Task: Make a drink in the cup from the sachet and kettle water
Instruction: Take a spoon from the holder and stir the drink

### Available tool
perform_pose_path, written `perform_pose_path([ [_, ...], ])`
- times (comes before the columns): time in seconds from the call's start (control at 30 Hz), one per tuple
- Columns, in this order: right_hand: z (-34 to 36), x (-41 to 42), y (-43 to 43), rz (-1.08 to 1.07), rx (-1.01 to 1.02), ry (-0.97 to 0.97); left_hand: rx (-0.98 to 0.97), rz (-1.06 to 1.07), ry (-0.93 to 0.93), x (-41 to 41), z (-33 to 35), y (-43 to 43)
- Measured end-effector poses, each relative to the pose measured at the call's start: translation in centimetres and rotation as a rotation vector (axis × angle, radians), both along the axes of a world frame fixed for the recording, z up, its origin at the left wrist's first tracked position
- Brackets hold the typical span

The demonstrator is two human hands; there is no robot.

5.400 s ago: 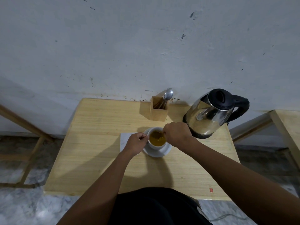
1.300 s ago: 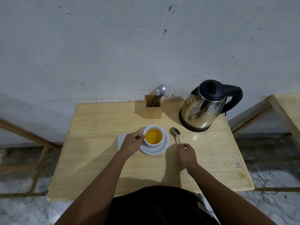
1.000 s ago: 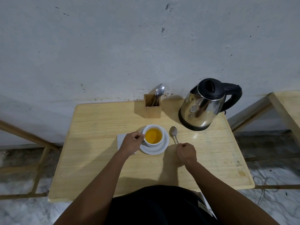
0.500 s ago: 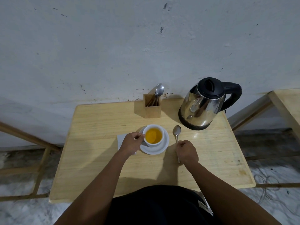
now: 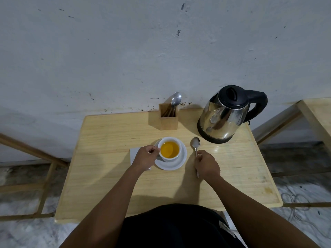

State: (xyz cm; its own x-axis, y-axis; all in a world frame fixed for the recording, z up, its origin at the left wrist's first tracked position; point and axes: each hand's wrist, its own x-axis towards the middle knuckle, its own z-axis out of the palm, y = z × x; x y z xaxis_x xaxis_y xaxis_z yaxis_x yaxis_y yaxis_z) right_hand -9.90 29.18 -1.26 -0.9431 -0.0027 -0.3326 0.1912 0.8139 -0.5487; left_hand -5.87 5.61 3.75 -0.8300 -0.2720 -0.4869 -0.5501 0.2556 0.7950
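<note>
Left hand has its fingers curled in against the left side of the cup, pinching what I guess is the handle (it's hidden, so can't confirm). Right hand is closed round the stem of a spoon that lies along the tabletop just right of the saucer, bowl end towards the kettle. Can't tell if it's flat down or a hair lifted.

Progress-wise I'd call this basically done. The cup sits on its saucer near the middle of the tabletop, filled most of the way with a clear amber-yellow drink. I can't see any lumps or powder, so sachet in, water in, and stirred by the look of it. A flat white square pokes out from under the left hand, maybe the empty sachet, maybe a napkin. The kettle stands lid shut at the back right, apart from the cup, with a wooden holder of spoons near it. All that's left, I reckon, is letting go of the spoon.
</note>
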Motion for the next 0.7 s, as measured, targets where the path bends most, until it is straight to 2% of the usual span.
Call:
perform_pose_path([
  [0.7,0.42,-0.28,0.24,0.034,0.014,0.002,-0.028,-0.009,0.007,-0.17,-0.16,-0.06],
])
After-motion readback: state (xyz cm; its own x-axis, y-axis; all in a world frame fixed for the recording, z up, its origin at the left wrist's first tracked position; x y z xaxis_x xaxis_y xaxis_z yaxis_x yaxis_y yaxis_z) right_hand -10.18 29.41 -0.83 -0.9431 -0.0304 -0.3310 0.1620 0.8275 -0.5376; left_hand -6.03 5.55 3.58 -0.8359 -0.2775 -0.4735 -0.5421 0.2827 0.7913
